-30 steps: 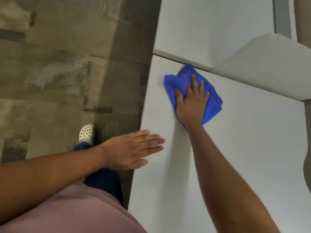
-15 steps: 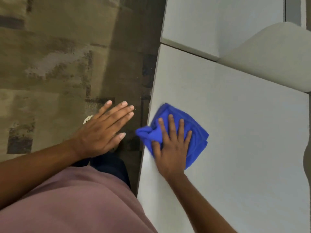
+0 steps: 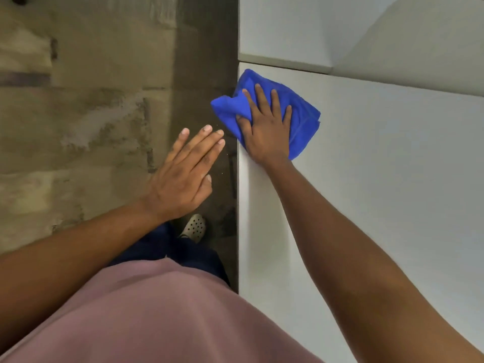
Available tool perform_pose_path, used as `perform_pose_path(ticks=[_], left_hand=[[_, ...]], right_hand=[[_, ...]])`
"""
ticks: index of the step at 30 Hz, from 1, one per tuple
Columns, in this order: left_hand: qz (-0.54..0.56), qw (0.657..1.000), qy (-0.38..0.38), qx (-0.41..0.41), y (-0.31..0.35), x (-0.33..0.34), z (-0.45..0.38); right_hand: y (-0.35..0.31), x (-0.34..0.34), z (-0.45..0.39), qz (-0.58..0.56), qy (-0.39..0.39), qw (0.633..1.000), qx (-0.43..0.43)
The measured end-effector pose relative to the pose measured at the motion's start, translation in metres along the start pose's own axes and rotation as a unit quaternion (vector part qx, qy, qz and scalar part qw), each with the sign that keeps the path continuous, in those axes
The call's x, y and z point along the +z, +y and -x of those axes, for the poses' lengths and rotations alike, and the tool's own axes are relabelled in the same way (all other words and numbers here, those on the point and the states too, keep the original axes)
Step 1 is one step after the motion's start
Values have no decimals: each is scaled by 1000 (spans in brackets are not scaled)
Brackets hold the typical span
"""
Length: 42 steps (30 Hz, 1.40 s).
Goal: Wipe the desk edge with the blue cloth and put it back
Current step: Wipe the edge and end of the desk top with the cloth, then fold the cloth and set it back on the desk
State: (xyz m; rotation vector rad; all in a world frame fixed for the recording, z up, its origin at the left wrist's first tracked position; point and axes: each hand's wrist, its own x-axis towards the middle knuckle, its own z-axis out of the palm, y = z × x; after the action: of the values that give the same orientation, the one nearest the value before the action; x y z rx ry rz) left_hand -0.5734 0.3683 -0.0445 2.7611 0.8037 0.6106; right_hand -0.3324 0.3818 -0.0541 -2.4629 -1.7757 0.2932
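The blue cloth (image 3: 301,116) lies bunched on the white desk (image 3: 379,179), right at its left edge, and a fold hangs out past the edge over the floor. My right hand (image 3: 267,129) presses flat on the cloth with fingers spread, the thumb tucked into the fold. Off the desk to the left, my left hand (image 3: 188,174) hovers over the floor, open and flat, holding nothing, its fingertips just short of the cloth.
A second white desk (image 3: 282,27) butts against the far end, with a seam between them. A curved white panel (image 3: 419,48) rises at the back right. Patterned brown carpet (image 3: 78,113) lies to the left, my shoe (image 3: 195,227) close to the desk edge.
My right hand has slid the cloth away from me along the desk's left edge, after pulling it near from the far seam. My left hand left the desk and hovers beside it.
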Motion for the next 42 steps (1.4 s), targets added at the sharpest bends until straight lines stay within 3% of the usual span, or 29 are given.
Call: perform_pose_path(ticks=[4,10,14,17,19,24,30,33,36,42], left_hand=[[-67,997,-5,24,-5,4,1],[-133,976,-84,149,-9,17,10],[-139,970,-64,186,-8,17,3],[-120,973,-48,193,-10,12,-8],[-103,976,-35,191,-9,8,-15],[-42,981,-12,189,-3,-6,-31],[17,987,-26,155,9,-21,-61],[93,987,-88,102,17,-30,-82],[192,972,-131,36,23,-42,-110],[399,904,-144,-55,32,-48,-176]], right_hand=[[-4,8,67,-12,2,999,-41],[2,8,133,-75,-29,995,-52],[8,-12,143,-293,-55,954,-5],[13,-27,161,-408,29,912,35],[21,-29,179,-366,61,928,29],[20,-22,222,-213,4,977,14],[2,-23,222,-208,26,975,68],[11,-39,216,-310,18,943,118],[29,-75,207,-450,-4,878,164],[70,-148,181,-585,34,783,208]])
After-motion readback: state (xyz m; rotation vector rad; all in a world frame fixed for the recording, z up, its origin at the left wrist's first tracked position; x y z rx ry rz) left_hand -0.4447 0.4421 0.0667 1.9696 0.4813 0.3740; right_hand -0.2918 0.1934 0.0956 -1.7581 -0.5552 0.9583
